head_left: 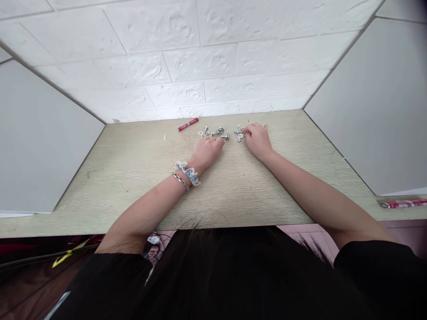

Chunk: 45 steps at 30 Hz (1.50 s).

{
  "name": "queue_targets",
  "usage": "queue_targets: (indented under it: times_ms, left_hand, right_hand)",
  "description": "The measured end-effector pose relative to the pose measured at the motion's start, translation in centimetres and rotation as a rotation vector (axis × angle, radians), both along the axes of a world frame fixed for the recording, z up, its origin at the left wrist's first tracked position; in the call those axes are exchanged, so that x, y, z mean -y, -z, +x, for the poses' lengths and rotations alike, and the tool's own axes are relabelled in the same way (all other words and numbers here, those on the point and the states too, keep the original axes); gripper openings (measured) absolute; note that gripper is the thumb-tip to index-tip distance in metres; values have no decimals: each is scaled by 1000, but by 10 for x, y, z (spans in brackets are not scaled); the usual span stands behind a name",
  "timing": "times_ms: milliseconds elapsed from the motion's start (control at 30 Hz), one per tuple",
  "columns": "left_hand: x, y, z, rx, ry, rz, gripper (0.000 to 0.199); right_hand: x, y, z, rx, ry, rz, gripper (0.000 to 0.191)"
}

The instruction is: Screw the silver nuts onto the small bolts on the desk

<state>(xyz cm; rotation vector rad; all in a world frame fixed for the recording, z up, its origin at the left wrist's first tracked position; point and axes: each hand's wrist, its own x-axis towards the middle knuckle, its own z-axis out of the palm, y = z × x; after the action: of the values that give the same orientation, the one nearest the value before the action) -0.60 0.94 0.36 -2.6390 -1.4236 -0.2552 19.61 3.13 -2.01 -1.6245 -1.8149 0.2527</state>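
Note:
My left hand [207, 153] rests low on the wooden shelf top, its fingers curled and closed. Its fingertips are right beside a bolt with a nut or washer [226, 137]; whether they grip anything is hidden. Just beyond them lie another bolt [206, 130], a flat washer [200, 133] and a bolt with a ring-shaped end [220, 130]. My right hand [258, 140] is bent over the right-hand cluster, fingers drawn together; what they hold, if anything, cannot be made out. Next to its fingertips are an upright bolt [237, 129], a washer [240, 136] and a nut [238, 140].
A red tube-like stick [187, 124] lies near the white brick wall [200, 62]. Grey panels stand left [40, 138] and right [370, 106] of the shelf [110, 164]. Another red tube [403, 203] lies at the far right front edge.

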Motion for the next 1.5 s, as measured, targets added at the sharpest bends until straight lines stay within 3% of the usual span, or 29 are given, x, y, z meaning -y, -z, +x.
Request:
queue_targets:
  times_ms: [167,267,467,667,833,1133,1333,1500]
  left_hand:
    - [0,0,0,21,-18,-33,35]
    - [1,2,-1,115,-17,36,32]
    - [5,3,-1,286,128,161,34]
    - [5,4,-1,342,174,110,39]
    - [4,5,-2,362,208,13,46]
    - [-4,18,-5,579,328,-37,52]
    - [-4,18,-4,627,252,-74,58]
    - [-1,14,-5,617,260,-54,52]
  right_hand:
    - [2,-3,-1,-85,27,37,26]
    - [3,-5,-3,-92,27,79,24]
    - [14,-10,-12,-104,-39,190,25]
    - [36,-11,-30,57,-295,348,28]
    - [38,-3,-40,122,-488,460,34]
    - [35,-3,-37,51,-545,423,26]
    - [36,-3,-38,-32,-553,420,42]
    - [35,1,-37,-83,-537,388,45]
